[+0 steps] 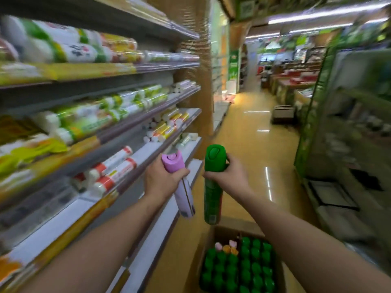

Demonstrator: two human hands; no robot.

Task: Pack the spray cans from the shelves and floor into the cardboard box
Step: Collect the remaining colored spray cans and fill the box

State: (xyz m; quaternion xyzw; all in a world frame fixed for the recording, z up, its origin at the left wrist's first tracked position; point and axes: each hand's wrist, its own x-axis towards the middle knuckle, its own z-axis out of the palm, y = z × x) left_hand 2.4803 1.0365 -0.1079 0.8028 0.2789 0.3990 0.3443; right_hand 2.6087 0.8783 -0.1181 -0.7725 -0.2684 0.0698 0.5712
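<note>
My left hand (161, 180) grips a pink spray can (182, 192) just below its cap, the can tilted with its base toward the lower right. My right hand (229, 176) grips a green spray can (213, 199) near its green cap, held almost upright. Both cans hang in the air above the aisle floor. Below them, on the floor, an open cardboard box (226, 230) holds several green-capped cans (245, 269) standing upright, with a few pink and orange caps (227, 246) at its far left corner.
Store shelves (148, 149) run along my left, stocked with rolls of bags in green, yellow and red wrappers. Another shelving unit (330, 157) lines the right side. The yellow aisle floor (251, 127) stretches ahead, with a small box (282, 114) further down.
</note>
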